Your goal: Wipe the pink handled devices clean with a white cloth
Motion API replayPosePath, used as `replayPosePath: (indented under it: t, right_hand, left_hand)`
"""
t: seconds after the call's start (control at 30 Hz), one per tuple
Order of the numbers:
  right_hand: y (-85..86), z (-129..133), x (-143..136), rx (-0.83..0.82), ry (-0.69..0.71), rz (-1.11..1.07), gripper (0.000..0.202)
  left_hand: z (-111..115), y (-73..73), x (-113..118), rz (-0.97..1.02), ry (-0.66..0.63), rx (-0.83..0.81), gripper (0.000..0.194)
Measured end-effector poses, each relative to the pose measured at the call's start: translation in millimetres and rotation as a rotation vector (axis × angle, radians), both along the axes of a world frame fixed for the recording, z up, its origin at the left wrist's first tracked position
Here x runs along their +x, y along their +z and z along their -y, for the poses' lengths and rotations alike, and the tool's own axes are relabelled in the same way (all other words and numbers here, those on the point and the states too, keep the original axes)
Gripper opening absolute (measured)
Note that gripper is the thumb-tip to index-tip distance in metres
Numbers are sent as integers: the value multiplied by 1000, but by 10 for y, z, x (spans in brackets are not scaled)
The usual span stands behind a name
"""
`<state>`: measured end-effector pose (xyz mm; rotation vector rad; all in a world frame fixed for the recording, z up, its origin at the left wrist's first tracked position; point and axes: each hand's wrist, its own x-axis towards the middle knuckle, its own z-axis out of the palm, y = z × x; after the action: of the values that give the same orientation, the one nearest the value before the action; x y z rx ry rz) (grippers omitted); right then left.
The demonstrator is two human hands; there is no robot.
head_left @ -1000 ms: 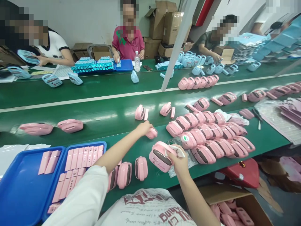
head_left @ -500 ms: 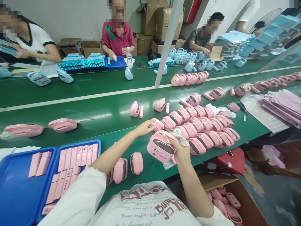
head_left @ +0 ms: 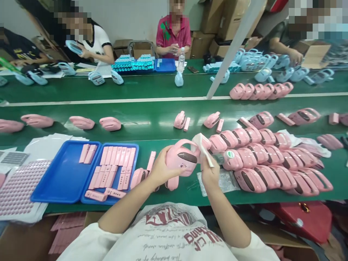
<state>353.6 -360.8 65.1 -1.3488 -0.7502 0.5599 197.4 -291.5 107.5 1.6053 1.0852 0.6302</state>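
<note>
While beside cloth [head_left: 203,148], casing [head_left: 178,160] in left hand [head_left: 161,169]

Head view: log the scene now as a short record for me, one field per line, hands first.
Left hand: holding a pink case, dark oval patch showing
Right hand: gripping a white cloth beside that case
To the right: three rows of similar cases on the green table
To the left: two blue trays, both containing pink bars
Far side: co-worker behind a water bottle
</note>
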Motion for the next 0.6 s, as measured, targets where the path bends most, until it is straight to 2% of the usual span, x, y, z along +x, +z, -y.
replayPosePath:
  t: [0.17, 0.27, 0.3, 0.33, 0.4, 0.5, 0.53, 0.6]
  right_hand:
    - [80, 2, -292, 285, 256, 757, 49]
    - [19, -21, -321, 461, 343, 988, 43]
    - [-31, -31, -302, 476, 338, 960, 39]
    - [-90, -42, -279, 444, 300, 839, 35]
    - [-208, -58, -238, 278, 128, 437, 40]
    - [-306, -70, -243, 71, -149, -38, 57]
    - [-303, -74, -262, 48, -184, -91, 59]
    - [-246, -92, -320, 40, -114, -20, 59]
  left_hand:
    - [74, 14, -61, -108, 104, 176, 91]
    - [96, -10, -106, -48, 153, 170, 85]
    - [98, -12, -122, -8, 180, 148, 84]
    - [97, -9, -136, 51, 211, 113, 85]
    - [88, 9, -151, 219, 285, -34, 82]
    - [70, 57, -132, 520, 426, -499, 62]
    - [67, 74, -114, 601, 459, -676, 55]
    - [70, 99, -66, 720, 485, -967, 51]
